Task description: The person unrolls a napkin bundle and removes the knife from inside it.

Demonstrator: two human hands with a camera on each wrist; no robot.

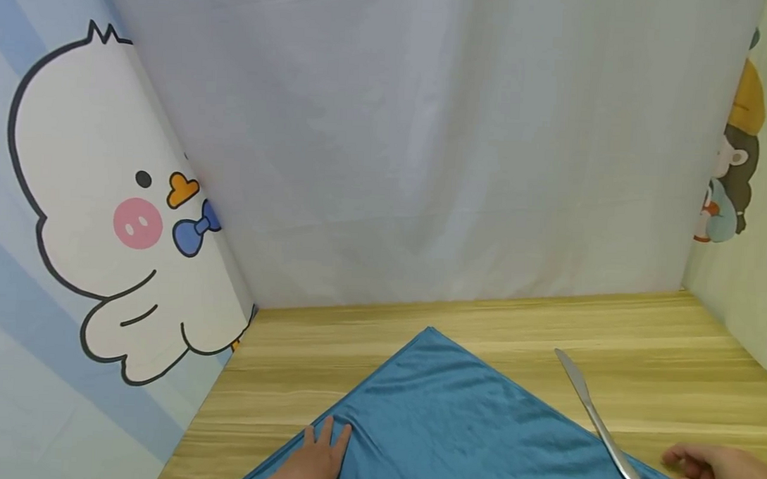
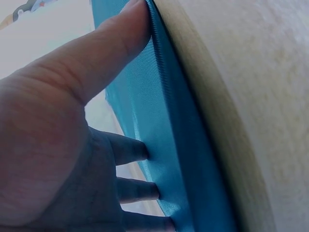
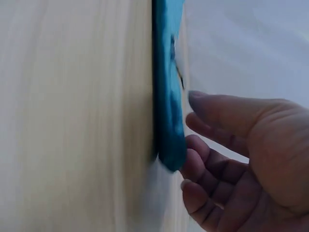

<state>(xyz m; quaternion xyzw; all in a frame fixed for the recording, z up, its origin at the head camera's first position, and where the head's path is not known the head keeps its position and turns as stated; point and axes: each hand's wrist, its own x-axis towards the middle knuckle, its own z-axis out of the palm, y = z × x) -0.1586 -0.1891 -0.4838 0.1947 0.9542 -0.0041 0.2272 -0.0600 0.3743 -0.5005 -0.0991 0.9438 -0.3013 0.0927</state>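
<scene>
A blue cloth (image 1: 441, 411) lies in a triangle on the table, its peak pointing away from me. My left hand (image 1: 315, 459) rests on its left edge with the fingers spread and straight; in the left wrist view the thumb (image 2: 111, 48) lies along the cloth's hemmed edge. At the cloth's right corner (image 3: 172, 157) is my right hand (image 1: 721, 473), fingers loosely curled and nothing gripped between thumb and fingers. A silver table knife (image 1: 596, 416) lies slanted just left of that hand, its handle end over the cloth and its blade on the wood.
The wood-patterned tabletop (image 1: 329, 336) ends at a pale grey curtain (image 1: 424, 163) at the back. A curtain with a white cartoon bird (image 1: 94, 173) stands along the left, and another printed with a small figure (image 1: 735, 167) along the right.
</scene>
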